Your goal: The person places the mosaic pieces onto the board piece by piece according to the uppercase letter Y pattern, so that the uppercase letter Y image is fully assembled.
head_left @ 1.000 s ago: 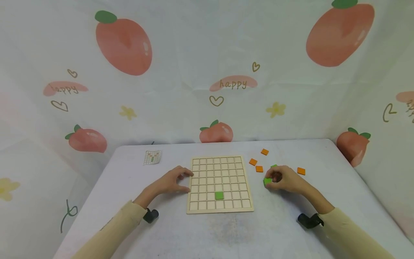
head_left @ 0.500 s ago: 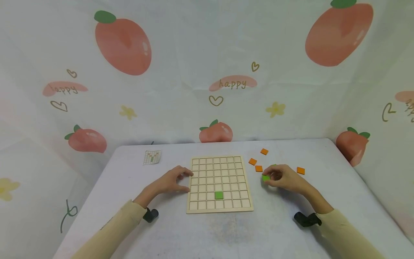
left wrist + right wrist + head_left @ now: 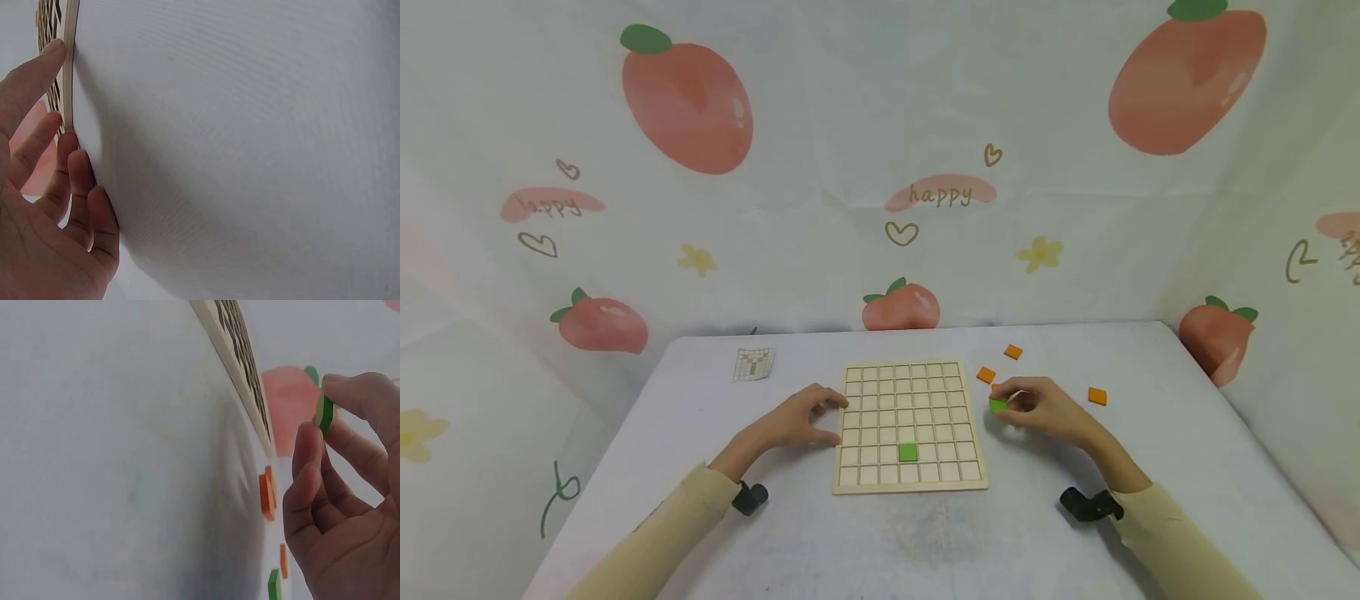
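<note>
Clear of the board (image 3: pixel 888 418), right hand (image 3: pixel 1045 407) pinches green tile (image 3: pixel 997 406) — left hand (image 3: pixel 795 419), loose, touches left edge (image 3: pixel 840 427).

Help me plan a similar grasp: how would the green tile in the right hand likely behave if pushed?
Probably stiff: the green tile shows no bend pinched in the right hand. Likely light, being small and thin. Flat faces suggest sliding, not rolling.

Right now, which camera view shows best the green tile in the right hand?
The right wrist view: the green tile looks largest there, pinched by the right hand. The head view shows it smaller, partly covered by that hand, right of the board. The left wrist view does not show it.
</note>
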Tool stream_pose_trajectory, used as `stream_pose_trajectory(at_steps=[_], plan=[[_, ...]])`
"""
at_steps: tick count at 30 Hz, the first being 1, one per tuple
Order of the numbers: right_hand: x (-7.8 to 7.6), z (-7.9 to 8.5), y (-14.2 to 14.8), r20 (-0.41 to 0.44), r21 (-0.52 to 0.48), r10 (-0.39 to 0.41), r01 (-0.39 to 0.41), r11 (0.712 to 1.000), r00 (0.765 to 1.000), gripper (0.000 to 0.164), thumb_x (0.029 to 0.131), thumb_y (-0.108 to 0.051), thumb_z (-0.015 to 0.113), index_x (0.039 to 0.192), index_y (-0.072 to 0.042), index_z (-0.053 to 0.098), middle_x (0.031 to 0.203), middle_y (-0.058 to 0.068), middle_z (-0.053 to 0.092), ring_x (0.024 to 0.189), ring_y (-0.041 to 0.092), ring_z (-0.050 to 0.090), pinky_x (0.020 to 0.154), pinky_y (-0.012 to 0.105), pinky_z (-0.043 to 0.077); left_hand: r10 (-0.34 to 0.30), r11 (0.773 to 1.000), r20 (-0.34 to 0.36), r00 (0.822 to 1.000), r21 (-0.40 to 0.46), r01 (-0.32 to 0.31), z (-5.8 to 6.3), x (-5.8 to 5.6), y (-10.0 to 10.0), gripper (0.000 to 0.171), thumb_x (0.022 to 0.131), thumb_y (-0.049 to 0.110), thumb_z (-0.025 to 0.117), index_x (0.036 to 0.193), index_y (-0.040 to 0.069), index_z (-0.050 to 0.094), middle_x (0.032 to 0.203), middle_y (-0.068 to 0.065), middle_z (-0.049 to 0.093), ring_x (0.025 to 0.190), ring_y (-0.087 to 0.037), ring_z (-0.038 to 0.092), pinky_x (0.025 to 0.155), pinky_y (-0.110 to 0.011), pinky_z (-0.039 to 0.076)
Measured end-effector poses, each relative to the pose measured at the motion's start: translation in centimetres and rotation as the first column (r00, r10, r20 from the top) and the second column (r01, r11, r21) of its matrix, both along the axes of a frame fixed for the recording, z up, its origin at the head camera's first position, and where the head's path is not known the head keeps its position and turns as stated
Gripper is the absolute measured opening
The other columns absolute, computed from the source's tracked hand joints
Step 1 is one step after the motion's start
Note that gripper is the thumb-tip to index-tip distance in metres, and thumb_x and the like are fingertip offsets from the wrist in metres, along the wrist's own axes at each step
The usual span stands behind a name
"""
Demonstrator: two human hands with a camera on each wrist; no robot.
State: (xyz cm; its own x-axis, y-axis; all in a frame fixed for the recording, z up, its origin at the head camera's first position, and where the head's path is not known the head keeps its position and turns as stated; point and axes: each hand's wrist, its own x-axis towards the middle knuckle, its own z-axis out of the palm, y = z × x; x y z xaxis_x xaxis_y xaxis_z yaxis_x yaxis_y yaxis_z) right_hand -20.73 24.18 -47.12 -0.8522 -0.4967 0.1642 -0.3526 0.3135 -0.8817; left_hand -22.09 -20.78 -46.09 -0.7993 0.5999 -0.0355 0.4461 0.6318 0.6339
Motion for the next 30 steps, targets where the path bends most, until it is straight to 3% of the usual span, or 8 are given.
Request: stream_pose_trajectory(at_steps=[11, 19, 22, 30], plan=[[-0.9, 0.3, -3.1, -0.029, 0.025, 0.099, -0.099, 0.995, 0.995, 0.023, 0.087, -0.004, 0.08, 0.108, -0.001, 0.072, 0.087, 0.004, 0.065, 0.074, 0.017, 0.059, 0.067, 0.024, 0.049, 0.005, 1.0, 0.008, 1.0, 0.0, -0.005, 0.0, -0.1, 0.0, 0.055, 0.082, 0.021, 0.088, 0.128, 0.007, 0.063, 0.122, -0.007, 0.058, 0.109, -0.028, 0.055, 0.096, -0.046, 0.047], [-1.3, 0.2, -6.0, -0.017, 0.009, 0.16, -0.16, 0.987, 0.987, 0.023, 0.089, -0.006, 0.078, 0.11, 0.0, 0.071, 0.096, 0.006, 0.068, 0.078, 0.017, 0.063, 0.073, 0.028, 0.054, -0.004, 1.0, 0.003, 1.0, 0.002, 0.004, -0.1, -0.1, 0.0, 0.055, 0.081, 0.02, 0.088, 0.128, 0.005, 0.063, 0.122, -0.008, 0.058, 0.109, -0.027, 0.055, 0.096, -0.045, 0.047], [-1.4, 0.2, -7.2, -0.024, -0.006, 0.182, -0.182, 0.983, 0.983, 0.022, 0.089, -0.006, 0.077, 0.109, 0.0, 0.071, 0.092, 0.005, 0.067, 0.077, 0.017, 0.062, 0.073, 0.029, 0.054, -0.003, 1.0, 0.002, 1.0, -0.001, 0.003, 0.0, -0.1, 0.0, 0.055, 0.081, 0.019, 0.088, 0.128, 0.005, 0.063, 0.121, -0.008, 0.059, 0.109, -0.027, 0.054, 0.096, -0.045, 0.047], [-1.6, 0.1, -10.2, -0.06, 0.024, 0.185, -0.183, 0.983, 0.981, 0.021, 0.086, -0.007, 0.08, 0.105, -0.004, 0.073, 0.092, 0.002, 0.066, 0.08, 0.018, 0.06, 0.073, 0.029, 0.054, -0.005, 1.0, 0.004, 1.0, -0.002, 0.005, 0.1, -0.1, 0.0, 0.055, 0.082, 0.02, 0.088, 0.128, 0.005, 0.063, 0.122, -0.007, 0.058, 0.107, -0.026, 0.055, 0.095, -0.045, 0.047]])
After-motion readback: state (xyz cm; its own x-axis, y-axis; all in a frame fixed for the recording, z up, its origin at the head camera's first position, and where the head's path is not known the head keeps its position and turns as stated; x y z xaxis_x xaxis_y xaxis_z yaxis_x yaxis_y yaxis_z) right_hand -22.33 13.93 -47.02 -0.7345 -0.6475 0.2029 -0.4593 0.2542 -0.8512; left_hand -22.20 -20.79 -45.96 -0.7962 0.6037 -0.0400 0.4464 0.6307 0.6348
